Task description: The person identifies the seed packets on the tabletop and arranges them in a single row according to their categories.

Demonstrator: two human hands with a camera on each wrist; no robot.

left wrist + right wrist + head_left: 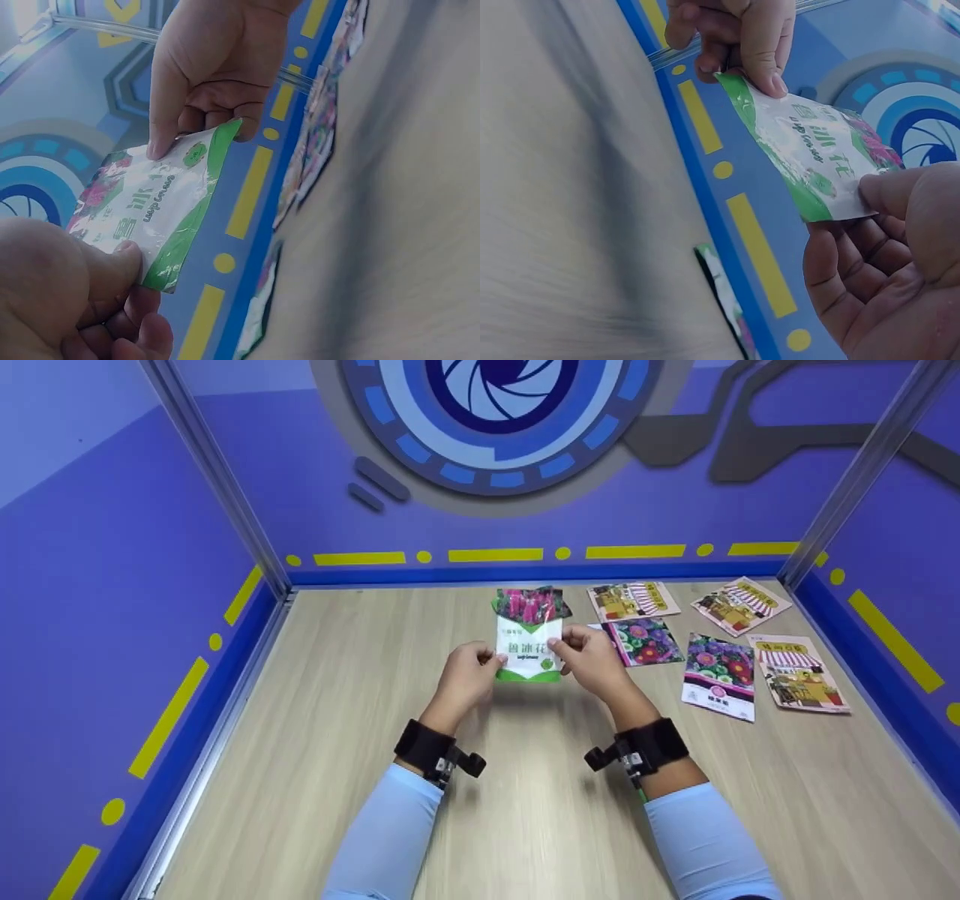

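Both hands: hold one seed packet (529,649) between them, lifted above the middle of the worktop (315,720), toward its far edge.
Left hand (466,675): thumb and curled fingers pinch the packet's lower left edge; the left wrist view shows the thumb pressed on the white face.
Right hand (592,658): thumb and fingers pinch the lower right edge, thumb on the front.
Seed packet: upright, white front with green trim and green lettering, pink flowers pictured at the top; slightly crumpled.
Other packets: five lie flat near the worktop's far right corner, two with flower pictures (641,640) (720,675), three with a striped-awning shop picture (632,600) (741,605) (799,671).
Wrists: black straps (424,746) on each, over light blue sleeves (390,840).
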